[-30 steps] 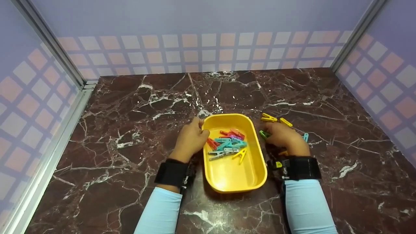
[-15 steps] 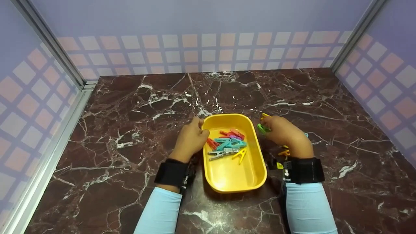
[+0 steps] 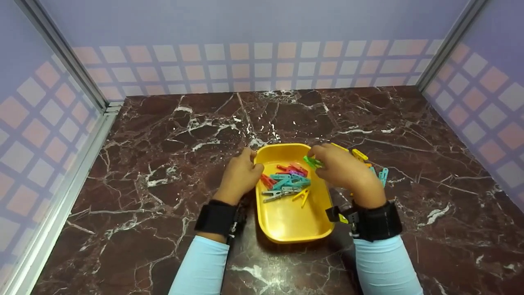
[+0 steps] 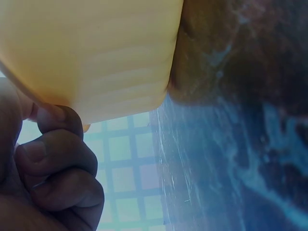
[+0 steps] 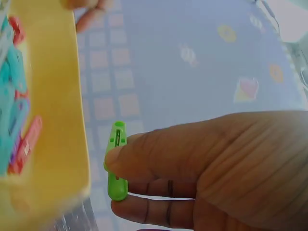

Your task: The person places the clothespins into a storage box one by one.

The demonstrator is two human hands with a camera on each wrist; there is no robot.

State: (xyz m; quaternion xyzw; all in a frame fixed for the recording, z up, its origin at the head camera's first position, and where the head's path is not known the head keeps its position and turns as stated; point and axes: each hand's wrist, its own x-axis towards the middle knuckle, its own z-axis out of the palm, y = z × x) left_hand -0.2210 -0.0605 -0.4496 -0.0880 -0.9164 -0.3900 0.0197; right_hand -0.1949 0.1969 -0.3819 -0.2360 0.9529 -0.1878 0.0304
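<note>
A yellow plastic tub (image 3: 297, 225) stands on the marbled table, with red, teal, grey, purple and yellow clothespins (image 3: 288, 180) heaped in its middle. My left hand (image 3: 240, 174) grips the tub's left rim; in the left wrist view its fingers (image 4: 62, 159) are curled against the outer wall. My right hand (image 3: 344, 168) pinches a green clothespin (image 3: 312, 161) between thumb and fingers, over the tub's right rim near the far corner. The right wrist view shows that green clothespin (image 5: 117, 163) upright in the pinch, beside the tub wall (image 5: 57, 120).
Right of the tub, partly behind my right hand, lie loose clothespins: a yellow one (image 3: 360, 154), a teal one (image 3: 383, 176) and others. Patterned panels (image 3: 262, 61) close off the back and both sides of the table.
My right hand has picked the green clothespin up from the table and moved it left to the tub's right rim. My left hand and the tub have stayed put.
</note>
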